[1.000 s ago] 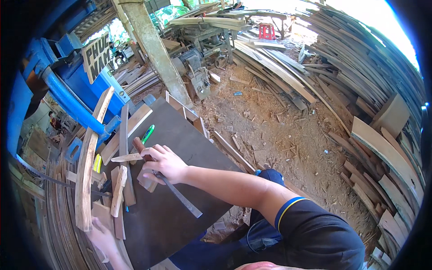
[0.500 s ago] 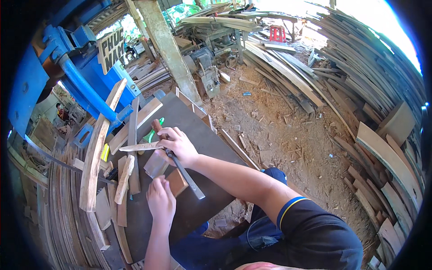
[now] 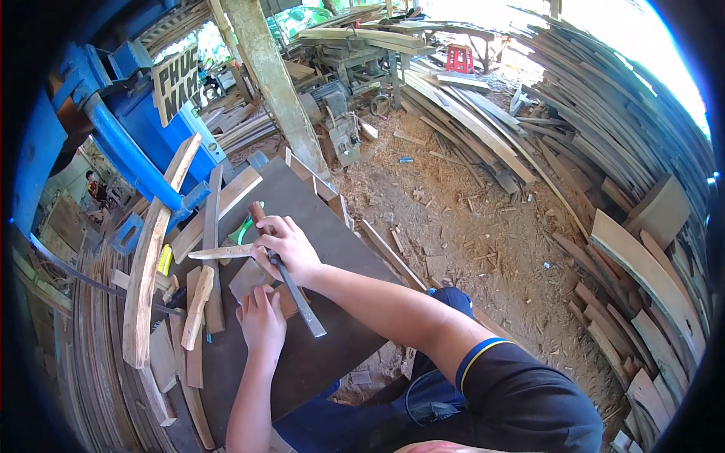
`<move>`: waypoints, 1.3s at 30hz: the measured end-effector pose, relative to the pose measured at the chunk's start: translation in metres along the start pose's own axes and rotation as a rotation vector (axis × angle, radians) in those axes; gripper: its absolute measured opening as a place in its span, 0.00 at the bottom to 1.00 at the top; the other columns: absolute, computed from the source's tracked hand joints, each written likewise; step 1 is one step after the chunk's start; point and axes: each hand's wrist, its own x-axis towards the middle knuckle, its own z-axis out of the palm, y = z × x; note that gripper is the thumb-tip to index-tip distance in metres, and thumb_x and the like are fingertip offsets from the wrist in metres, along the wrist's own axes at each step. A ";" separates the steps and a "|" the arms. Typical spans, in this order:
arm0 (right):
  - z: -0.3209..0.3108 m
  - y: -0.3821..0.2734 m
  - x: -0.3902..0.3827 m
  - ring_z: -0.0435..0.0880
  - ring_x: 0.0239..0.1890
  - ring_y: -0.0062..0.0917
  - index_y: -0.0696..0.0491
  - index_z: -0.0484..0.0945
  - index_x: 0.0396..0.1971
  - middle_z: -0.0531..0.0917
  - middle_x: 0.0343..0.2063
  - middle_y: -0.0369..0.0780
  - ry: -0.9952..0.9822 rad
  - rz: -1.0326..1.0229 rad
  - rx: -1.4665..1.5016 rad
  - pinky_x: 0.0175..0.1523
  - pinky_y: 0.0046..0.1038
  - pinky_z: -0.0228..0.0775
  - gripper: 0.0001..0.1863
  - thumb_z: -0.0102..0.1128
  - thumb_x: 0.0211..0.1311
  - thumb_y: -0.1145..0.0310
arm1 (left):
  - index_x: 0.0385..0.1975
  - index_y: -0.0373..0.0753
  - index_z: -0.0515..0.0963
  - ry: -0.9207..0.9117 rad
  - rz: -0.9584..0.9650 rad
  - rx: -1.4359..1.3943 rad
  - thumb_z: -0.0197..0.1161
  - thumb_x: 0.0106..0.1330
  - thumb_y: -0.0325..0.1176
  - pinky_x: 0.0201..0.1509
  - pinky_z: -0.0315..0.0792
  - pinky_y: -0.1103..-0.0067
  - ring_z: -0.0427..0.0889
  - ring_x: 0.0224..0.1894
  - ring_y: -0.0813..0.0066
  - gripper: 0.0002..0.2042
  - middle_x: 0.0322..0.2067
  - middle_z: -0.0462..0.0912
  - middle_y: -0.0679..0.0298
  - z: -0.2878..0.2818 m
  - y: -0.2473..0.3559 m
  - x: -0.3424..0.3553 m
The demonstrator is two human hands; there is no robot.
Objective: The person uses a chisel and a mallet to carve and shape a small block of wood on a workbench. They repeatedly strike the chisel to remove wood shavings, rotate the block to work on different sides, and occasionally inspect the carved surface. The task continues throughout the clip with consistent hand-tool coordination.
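Note:
In my right hand (image 3: 288, 253) is a chisel, its brown wooden handle (image 3: 257, 214) pointing away and its flat steel blade (image 3: 302, 303) slanting back toward me. A tapered pale wood stick (image 3: 223, 252) juts out leftward from beside the right-hand fingers; whether they grip it too is hidden. My left hand (image 3: 262, 317) is closed against a small brown wooden block (image 3: 288, 302) just left of the blade, its fingers bent over the edge. A greyish, smooth-faced block (image 3: 247, 278) sits just beyond those fingers. Both hands are over the dark tabletop (image 3: 332, 302).
Wood strips and a long rough-sawn timber (image 3: 155, 264) lie along the table's left side, with a green-handled object (image 3: 242, 230) near the chisel handle. Blue machinery (image 3: 128, 143) stands at far left. Stacked boards (image 3: 604, 113) line the right; wood scraps litter the dirt floor (image 3: 468, 257).
My left hand has moved away from me along the brown block, closer to my right hand, and covers more of it. The right hand keeps hold of the chisel. The view has shifted slightly.

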 end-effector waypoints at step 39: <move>0.017 -0.018 -0.017 0.83 0.50 0.41 0.54 0.86 0.35 0.80 0.50 0.47 -0.076 0.105 0.103 0.54 0.38 0.76 0.04 0.70 0.61 0.72 | 0.37 0.30 0.79 0.090 0.062 -0.267 0.64 0.61 0.27 0.53 0.74 0.59 0.78 0.46 0.49 0.08 0.43 0.79 0.51 0.017 -0.014 0.008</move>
